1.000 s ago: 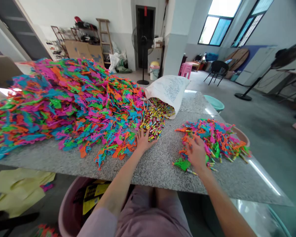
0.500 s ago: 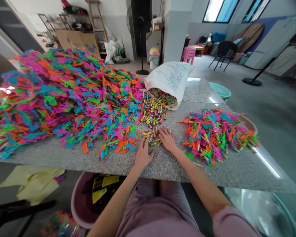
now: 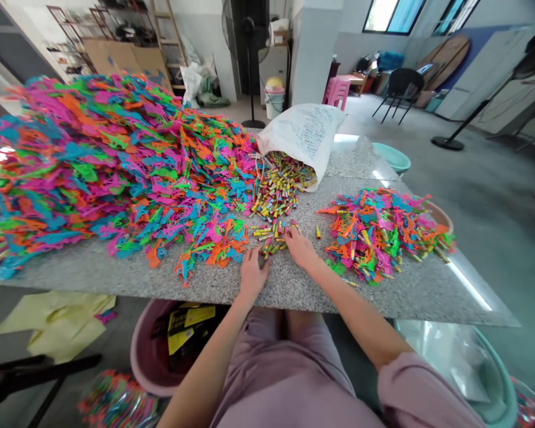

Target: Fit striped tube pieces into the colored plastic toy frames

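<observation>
Small yellow-banded tubes (image 3: 274, 242) lay on the speckled surface (image 3: 289, 291) near the white bag (image 3: 305, 134). The left hand (image 3: 253, 274) curved loosely beside them, thumb and fingers apart. The right hand (image 3: 299, 248) touched some; whether its fingers gripped any was unclear.

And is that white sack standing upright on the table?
No, the white sack lies on its side, with small yellowish tubes spilling from its open mouth onto the table.

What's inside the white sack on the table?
Small, mostly yellow tubes show in the mouth of the white sack and spill onto the table. The sack's sides cover whatever lies deeper, so its full contents cannot be seen.
</observation>
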`<action>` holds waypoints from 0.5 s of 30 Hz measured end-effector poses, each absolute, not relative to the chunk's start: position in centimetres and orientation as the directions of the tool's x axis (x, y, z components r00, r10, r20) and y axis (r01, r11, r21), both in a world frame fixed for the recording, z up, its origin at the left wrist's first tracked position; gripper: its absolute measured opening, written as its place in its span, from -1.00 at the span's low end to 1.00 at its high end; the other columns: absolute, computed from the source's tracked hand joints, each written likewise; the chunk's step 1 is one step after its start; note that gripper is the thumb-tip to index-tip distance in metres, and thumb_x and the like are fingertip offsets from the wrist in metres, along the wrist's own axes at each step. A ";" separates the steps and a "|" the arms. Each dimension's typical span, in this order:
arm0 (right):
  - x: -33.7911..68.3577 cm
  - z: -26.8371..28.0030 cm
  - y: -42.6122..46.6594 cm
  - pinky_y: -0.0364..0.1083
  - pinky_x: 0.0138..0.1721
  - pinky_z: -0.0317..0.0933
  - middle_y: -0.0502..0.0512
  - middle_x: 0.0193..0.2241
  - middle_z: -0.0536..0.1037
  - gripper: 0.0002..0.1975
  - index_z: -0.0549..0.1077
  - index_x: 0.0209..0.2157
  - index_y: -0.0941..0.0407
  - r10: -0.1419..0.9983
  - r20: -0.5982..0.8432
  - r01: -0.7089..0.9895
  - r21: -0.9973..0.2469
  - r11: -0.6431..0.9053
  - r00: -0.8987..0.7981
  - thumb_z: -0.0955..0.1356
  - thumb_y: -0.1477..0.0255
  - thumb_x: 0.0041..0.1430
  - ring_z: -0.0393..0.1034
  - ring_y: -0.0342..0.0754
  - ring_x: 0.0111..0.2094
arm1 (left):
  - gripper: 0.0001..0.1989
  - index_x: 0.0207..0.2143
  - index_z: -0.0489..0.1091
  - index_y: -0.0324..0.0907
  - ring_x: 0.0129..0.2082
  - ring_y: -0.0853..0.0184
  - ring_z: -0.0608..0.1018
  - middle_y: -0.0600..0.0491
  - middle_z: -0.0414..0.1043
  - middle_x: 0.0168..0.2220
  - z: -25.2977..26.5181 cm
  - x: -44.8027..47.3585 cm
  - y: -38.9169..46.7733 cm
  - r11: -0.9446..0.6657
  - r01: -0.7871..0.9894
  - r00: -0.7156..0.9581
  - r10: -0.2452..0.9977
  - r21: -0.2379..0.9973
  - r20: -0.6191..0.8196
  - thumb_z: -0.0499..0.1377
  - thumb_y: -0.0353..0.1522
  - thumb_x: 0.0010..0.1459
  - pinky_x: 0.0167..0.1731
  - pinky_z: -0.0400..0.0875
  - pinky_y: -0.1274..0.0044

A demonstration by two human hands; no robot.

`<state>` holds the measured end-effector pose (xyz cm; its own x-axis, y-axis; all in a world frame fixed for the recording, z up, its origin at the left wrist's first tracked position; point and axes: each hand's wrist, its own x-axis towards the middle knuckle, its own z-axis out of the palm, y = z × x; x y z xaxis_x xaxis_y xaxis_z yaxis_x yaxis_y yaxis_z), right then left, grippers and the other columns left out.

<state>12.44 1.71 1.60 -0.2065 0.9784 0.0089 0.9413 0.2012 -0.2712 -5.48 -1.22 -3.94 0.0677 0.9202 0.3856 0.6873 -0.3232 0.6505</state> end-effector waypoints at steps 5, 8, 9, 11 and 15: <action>13.9 1.9 1.2 -0.11 -0.11 0.19 0.19 -0.12 0.46 -0.72 0.37 -0.03 0.13 0.983 0.010 0.938 -0.297 0.177 -0.182 0.23 0.54 0.23 0.34 0.00 -0.08 | -0.66 -0.04 0.31 -0.18 -0.24 0.24 0.47 -0.02 0.41 -0.25 -4.3 -5.7 -1.5 -0.302 0.634 0.032 0.930 0.712 0.365 0.18 -0.37 0.10 -0.17 0.38 0.40; 15.5 1.6 -0.2 -0.14 -0.23 0.19 0.13 -0.30 0.52 -0.62 0.22 0.12 0.19 0.996 0.015 0.927 -0.363 0.089 -0.090 0.15 0.49 0.29 0.41 -0.04 -0.27 | -0.71 -0.09 0.33 -0.16 -0.29 0.27 0.47 0.03 0.41 -0.33 -4.1 -5.5 -1.5 -0.327 0.642 0.065 0.925 0.693 0.375 0.18 -0.34 0.11 -0.19 0.37 0.42; 15.7 1.5 -0.7 -0.14 -0.27 0.19 0.10 -0.36 0.53 -0.62 0.22 0.12 0.20 0.997 0.007 0.918 -0.390 0.069 -0.072 0.13 0.49 0.30 0.42 -0.05 -0.32 | -0.72 -0.09 0.34 -0.15 -0.28 0.26 0.47 0.03 0.41 -0.33 -4.0 -5.4 -1.6 -0.338 0.658 0.088 0.922 0.673 0.377 0.18 -0.34 0.12 -0.18 0.36 0.42; 15.8 1.1 -1.4 -0.15 -0.28 0.18 0.07 -0.40 0.53 -0.67 0.32 0.04 0.18 0.997 -0.016 0.904 -0.423 0.057 -0.071 0.13 0.47 0.30 0.43 -0.06 -0.34 | -0.75 -0.11 0.37 -0.14 -0.23 0.23 0.46 0.00 0.42 -0.29 -3.8 -5.3 -1.6 -0.370 0.697 0.149 0.913 0.614 0.381 0.17 -0.33 0.12 -0.16 0.34 0.40; 15.1 0.7 -1.8 -0.16 -0.23 0.20 0.10 -0.33 0.54 -0.81 0.46 -0.18 0.16 0.988 -0.067 0.906 -0.411 0.099 -0.139 0.30 0.40 0.20 0.44 -0.05 -0.28 | -0.81 -0.14 0.40 -0.13 -0.20 0.22 0.45 -0.02 0.41 -0.26 -3.6 -5.2 -1.8 -0.408 0.723 0.212 0.899 0.558 0.383 0.11 -0.36 0.18 -0.13 0.33 0.38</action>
